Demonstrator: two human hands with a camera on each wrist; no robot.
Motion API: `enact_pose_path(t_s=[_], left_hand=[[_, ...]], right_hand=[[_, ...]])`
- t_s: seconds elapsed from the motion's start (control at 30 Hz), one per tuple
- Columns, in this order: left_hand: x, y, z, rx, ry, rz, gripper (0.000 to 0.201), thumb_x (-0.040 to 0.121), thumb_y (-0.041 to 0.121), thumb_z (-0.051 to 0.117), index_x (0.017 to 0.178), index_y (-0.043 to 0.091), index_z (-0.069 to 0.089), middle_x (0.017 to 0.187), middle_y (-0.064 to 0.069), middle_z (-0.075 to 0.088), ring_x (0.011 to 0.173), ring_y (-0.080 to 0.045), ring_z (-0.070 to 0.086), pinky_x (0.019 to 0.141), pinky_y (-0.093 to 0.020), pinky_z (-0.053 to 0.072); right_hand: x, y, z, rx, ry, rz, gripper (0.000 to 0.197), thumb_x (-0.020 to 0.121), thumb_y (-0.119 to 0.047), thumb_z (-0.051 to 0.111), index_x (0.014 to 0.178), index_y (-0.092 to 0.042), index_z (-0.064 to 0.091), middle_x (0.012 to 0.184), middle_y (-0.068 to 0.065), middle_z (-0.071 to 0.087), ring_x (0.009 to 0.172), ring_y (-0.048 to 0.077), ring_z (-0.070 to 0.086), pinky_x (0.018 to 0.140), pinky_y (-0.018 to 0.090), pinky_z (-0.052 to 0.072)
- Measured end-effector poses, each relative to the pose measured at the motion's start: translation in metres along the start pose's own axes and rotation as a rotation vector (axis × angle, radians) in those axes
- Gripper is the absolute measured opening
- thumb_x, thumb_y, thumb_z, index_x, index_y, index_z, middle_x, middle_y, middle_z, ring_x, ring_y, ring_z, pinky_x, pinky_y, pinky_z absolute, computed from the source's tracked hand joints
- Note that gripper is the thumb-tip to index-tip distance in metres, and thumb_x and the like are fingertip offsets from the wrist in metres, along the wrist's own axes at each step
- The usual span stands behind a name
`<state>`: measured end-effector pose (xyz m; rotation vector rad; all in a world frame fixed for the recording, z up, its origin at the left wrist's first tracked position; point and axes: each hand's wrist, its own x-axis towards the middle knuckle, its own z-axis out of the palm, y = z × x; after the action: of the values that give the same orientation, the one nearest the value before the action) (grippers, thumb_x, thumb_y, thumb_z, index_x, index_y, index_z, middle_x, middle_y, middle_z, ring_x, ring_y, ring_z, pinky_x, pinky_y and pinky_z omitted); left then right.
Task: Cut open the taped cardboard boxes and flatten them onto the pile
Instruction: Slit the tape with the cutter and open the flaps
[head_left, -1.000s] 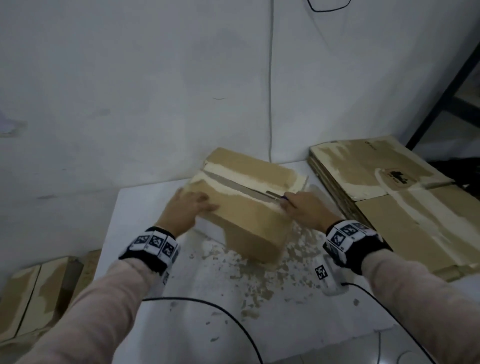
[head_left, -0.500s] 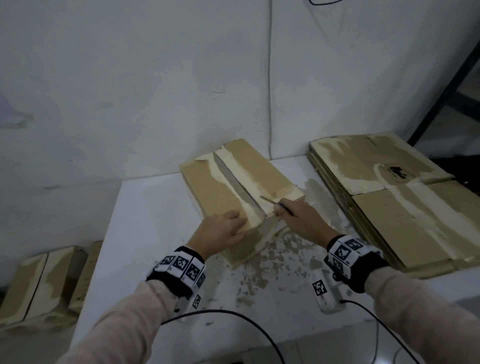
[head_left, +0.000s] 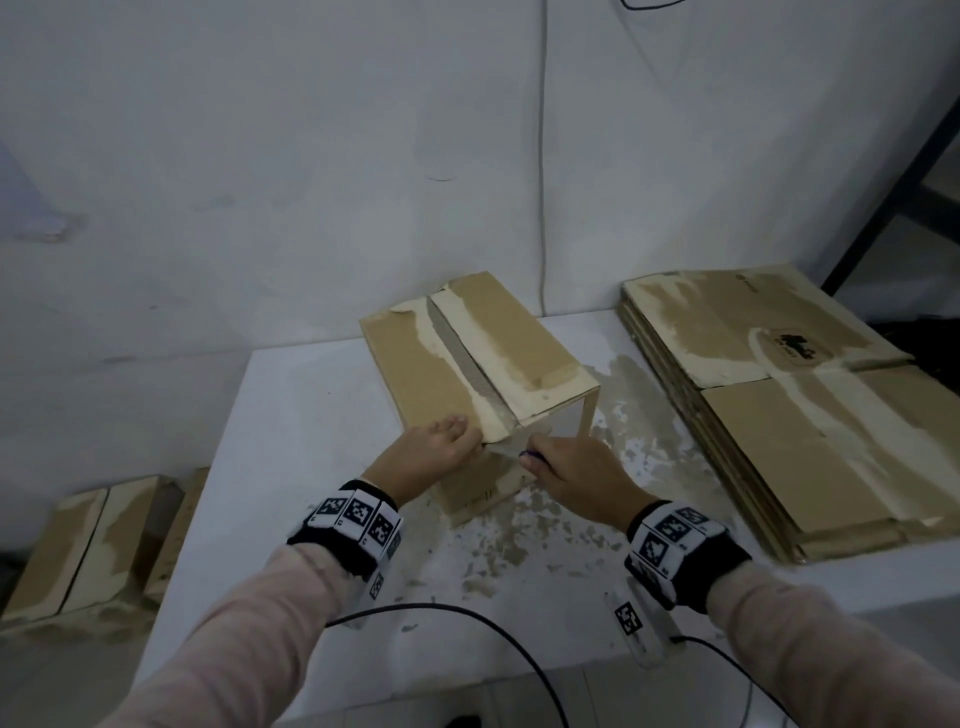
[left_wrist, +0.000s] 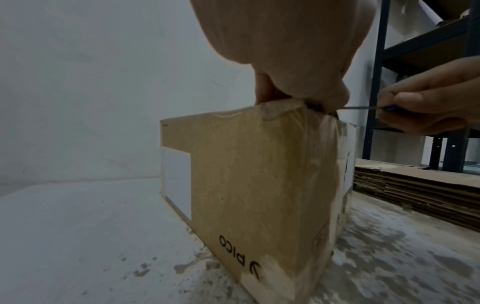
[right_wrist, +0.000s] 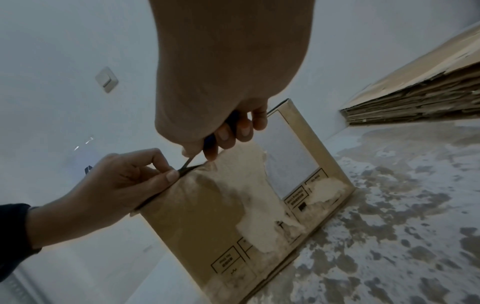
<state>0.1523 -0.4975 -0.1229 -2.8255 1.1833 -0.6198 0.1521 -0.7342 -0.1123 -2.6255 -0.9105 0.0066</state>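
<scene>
A cardboard box (head_left: 467, 374) stands on a white bench (head_left: 291, 467), near the middle and toward its back edge by the wall, its top seam running away from the person. Torn tape residue streaks the top flaps, and the near end face carries printed labels and more peeled patches.

The left hand (head_left: 434, 457) pinches the near top edge of the box, thumb under and fingers (right_wrist: 145, 158) curled over the flap corner, as the right wrist view shows plainly. The right hand (head_left: 576, 475) is closed around a knife (right_wrist: 193, 162) with a dark blue handle; its thin blade points left and meets the box at the near top corner, just beside the left thumb tip. In the left wrist view the blade (left_wrist: 361, 107) runs level from the right fist into the taped corner under the left hand.

A pile of flattened boxes (head_left: 779, 395) lies along the right side of the bench, well apart from the box, its top sheet marked with a dark round logo. The bench surface between box and front edge is mottled with brown scuffs.

More cardboard (head_left: 78, 551) sits low off the left edge of the bench. A black cable (head_left: 467, 616) loops over the front edge. A dark metal shelf frame (left_wrist: 376, 82) stands beyond the pile.
</scene>
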Motion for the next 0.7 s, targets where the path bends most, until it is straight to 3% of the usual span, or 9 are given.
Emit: enact_pose_path(t_s=[0.17, 0.27, 0.33, 0.43, 0.5, 0.57, 0.63, 0.7], left_hand=[[-0.001, 0.003, 0.000, 0.039, 0.014, -0.023, 0.011, 0.092, 0.019, 0.038, 0.093, 0.009, 0.041, 0.094, -0.022, 0.070, 0.085, -0.030, 0.071, 0.047, -0.035, 0.056], [-0.001, 0.004, 0.002, 0.047, 0.004, -0.027, 0.009, 0.091, 0.016, 0.044, 0.094, 0.009, 0.041, 0.096, -0.024, 0.069, 0.085, -0.032, 0.071, 0.045, -0.037, 0.056], [-0.002, 0.005, 0.001, 0.048, -0.010, -0.002, 0.028, 0.083, 0.008, 0.066, 0.096, 0.008, 0.041, 0.095, -0.025, 0.069, 0.084, -0.032, 0.071, 0.046, -0.037, 0.056], [-0.004, 0.006, -0.002, 0.053, -0.080, 0.017, 0.062, 0.057, 0.004, 0.090, 0.098, 0.007, 0.043, 0.095, -0.023, 0.070, 0.083, -0.029, 0.072, 0.048, -0.033, 0.057], [-0.005, 0.006, -0.003, 0.045, -0.075, 0.023, 0.066, 0.053, 0.003, 0.091, 0.098, 0.007, 0.043, 0.096, -0.023, 0.070, 0.083, -0.029, 0.072, 0.049, -0.031, 0.057], [-0.005, 0.007, -0.004, 0.046, -0.052, 0.018, 0.063, 0.056, 0.004, 0.090, 0.098, 0.007, 0.043, 0.096, -0.022, 0.070, 0.083, -0.028, 0.072, 0.048, -0.031, 0.057], [-0.006, 0.007, -0.002, 0.054, -0.024, 0.012, 0.058, 0.060, 0.006, 0.088, 0.097, 0.008, 0.043, 0.096, -0.021, 0.070, 0.083, -0.027, 0.072, 0.047, -0.031, 0.056], [-0.008, 0.008, 0.000, 0.056, -0.009, -0.005, 0.056, 0.062, 0.007, 0.088, 0.097, 0.008, 0.044, 0.098, -0.020, 0.071, 0.085, -0.027, 0.072, 0.049, -0.031, 0.057]], right_hand=[[0.003, -0.004, 0.003, -0.109, 0.001, -0.008, 0.041, 0.097, -0.041, 0.026, 0.092, -0.010, 0.052, 0.055, -0.008, 0.033, 0.045, 0.015, 0.032, 0.044, 0.022, 0.014], [0.002, -0.010, -0.002, -0.140, 0.072, 0.020, 0.033, 0.091, -0.035, 0.041, 0.077, -0.009, 0.056, 0.047, -0.003, 0.038, 0.038, 0.014, 0.024, 0.040, 0.020, 0.006], [0.004, -0.021, -0.013, -0.175, 0.008, 0.104, 0.024, 0.077, -0.031, 0.058, 0.060, -0.015, 0.053, 0.037, -0.004, 0.039, 0.035, 0.011, 0.013, 0.043, 0.015, -0.008], [0.008, -0.029, -0.016, -0.176, 0.100, 0.123, 0.023, 0.064, -0.032, 0.064, 0.050, -0.019, 0.050, 0.031, -0.005, 0.034, 0.036, 0.009, 0.007, 0.044, 0.017, -0.014], [0.004, -0.032, -0.018, -0.191, 0.144, 0.071, 0.024, 0.073, -0.026, 0.063, 0.053, -0.016, 0.054, 0.036, -0.010, 0.025, 0.035, 0.009, 0.006, 0.042, 0.016, -0.009], [0.007, -0.018, -0.013, -0.088, 0.178, 0.074, 0.030, 0.093, -0.019, 0.052, 0.065, -0.010, 0.059, 0.046, -0.013, 0.023, 0.038, 0.003, 0.016, 0.042, 0.016, 0.006], [0.007, -0.006, -0.015, 0.046, 0.108, 0.208, 0.038, 0.101, -0.026, 0.041, 0.069, -0.010, 0.054, 0.050, -0.006, 0.032, 0.043, 0.006, 0.028, 0.042, 0.021, 0.016], [0.003, 0.006, -0.017, 0.139, 0.135, 0.354, 0.042, 0.102, -0.027, 0.037, 0.064, -0.011, 0.047, 0.049, -0.002, 0.035, 0.042, 0.013, 0.029, 0.042, 0.024, 0.019]])
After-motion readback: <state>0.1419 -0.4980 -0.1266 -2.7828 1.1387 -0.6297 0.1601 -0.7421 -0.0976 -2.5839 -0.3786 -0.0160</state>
